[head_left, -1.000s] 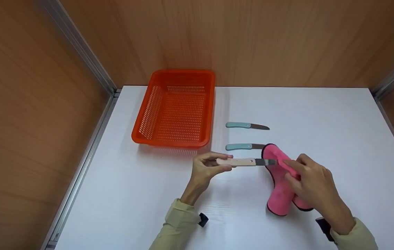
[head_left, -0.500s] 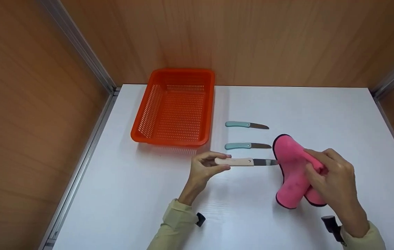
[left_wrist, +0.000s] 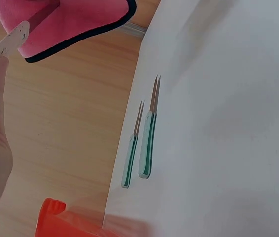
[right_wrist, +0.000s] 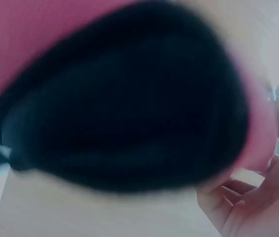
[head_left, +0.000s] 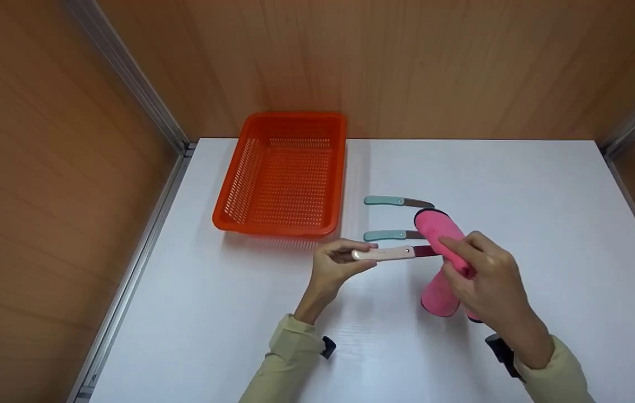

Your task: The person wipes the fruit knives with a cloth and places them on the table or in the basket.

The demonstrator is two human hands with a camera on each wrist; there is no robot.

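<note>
In the head view my left hand (head_left: 331, 274) pinches the pale handle of a small paring knife (head_left: 387, 254), held level above the table with its blade pointing right. My right hand (head_left: 490, 285) grips a bunched pink cloth (head_left: 440, 229) with black edging. The cloth is folded over the outer part of the blade, hiding the tip. In the left wrist view the blade runs into the pink cloth (left_wrist: 85, 22). A dark-edged fold of cloth (right_wrist: 129, 108), blurred and close, fills much of the right wrist view.
Two knives with teal handles lie parallel on the white table, a far one (head_left: 384, 200) and a nearer one (head_left: 385, 235), whose blade end the cloth covers. An orange perforated basket (head_left: 278, 230) stands at the back left. Wooden panels (head_left: 407, 73) wall the table.
The cloth slid right to the blade's tip by half a second ago. Since then my right hand has brought it back left over the blade. The pale-handled knife has tilted slightly, tip upward.
</note>
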